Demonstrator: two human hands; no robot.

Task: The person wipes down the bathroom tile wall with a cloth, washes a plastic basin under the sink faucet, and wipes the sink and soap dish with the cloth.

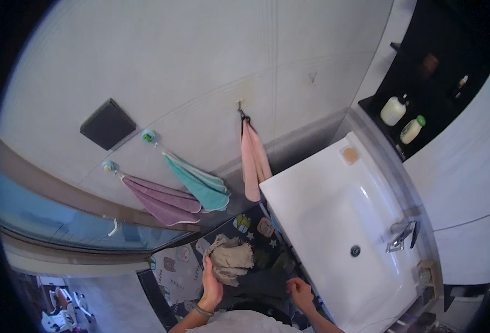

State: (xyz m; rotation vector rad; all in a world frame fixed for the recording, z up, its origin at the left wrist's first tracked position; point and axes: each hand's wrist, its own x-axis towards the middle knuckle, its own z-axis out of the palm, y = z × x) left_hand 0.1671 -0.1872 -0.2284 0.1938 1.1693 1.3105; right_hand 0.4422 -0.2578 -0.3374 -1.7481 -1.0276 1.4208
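Observation:
A crumpled beige cloth (pixel 229 260) hangs in front of me, low over the patterned floor mat. My left hand (pixel 212 286) grips its left edge, thumb against the fabric, with a band around the wrist. Beside the sink's near left edge is my right hand (pixel 300 292), its fingers loosely curled in and nothing visible in them. It is apart from both the cloth and the white sink (pixel 322 222).
A purple towel (pixel 161 200), a teal towel (pixel 197 180) and a pink towel (pixel 253 161) hang on the wall ahead. The sink has a chrome faucet (pixel 403 236) and a soap bar (pixel 349 155). Bottles (pixel 393 111) stand on the dark shelf. A patterned mat (pixel 178 269) covers the floor.

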